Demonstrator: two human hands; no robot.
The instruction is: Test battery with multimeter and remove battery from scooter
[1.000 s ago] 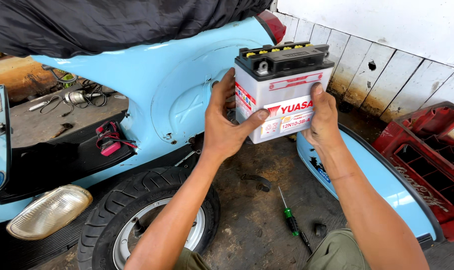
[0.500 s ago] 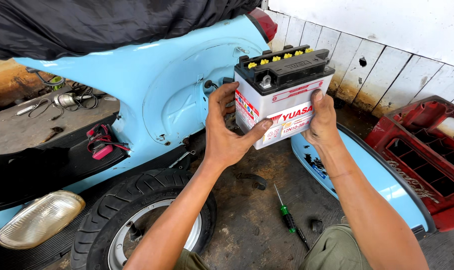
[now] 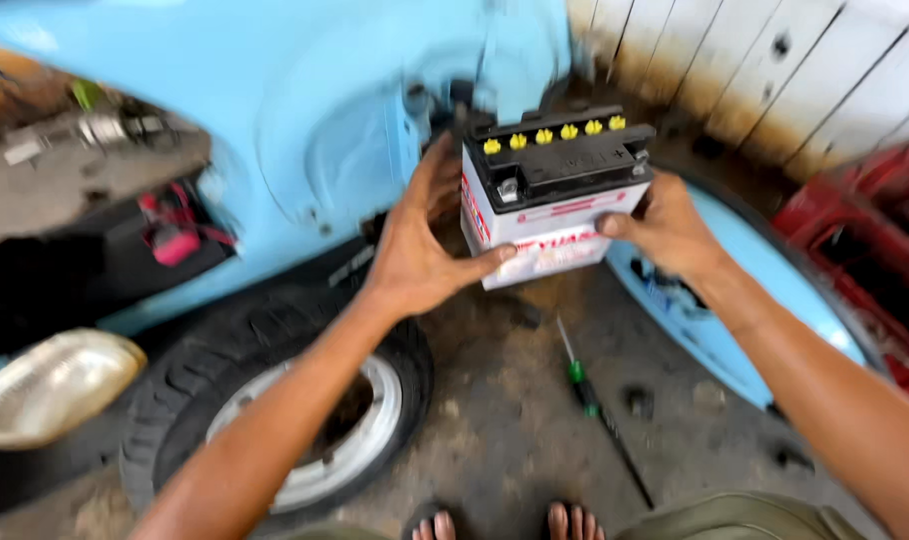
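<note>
White plastic battery [image 3: 550, 195] with black top and yellow caps is held in the air beside the light blue scooter body [image 3: 305, 110]. Left hand [image 3: 420, 245] and right hand [image 3: 665, 225] clamp its opposite sides. It looks heavy and stiff with smooth walls, so gripping low near the bottom edge seems safer.

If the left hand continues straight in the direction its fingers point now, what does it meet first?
The left hand grips the side of the battery, fingers pointing up and away towards the light-blue scooter body. Going straight on, it would probably meet the dark opening in that body, beside the battery; the blur leaves depth unclear.
</note>
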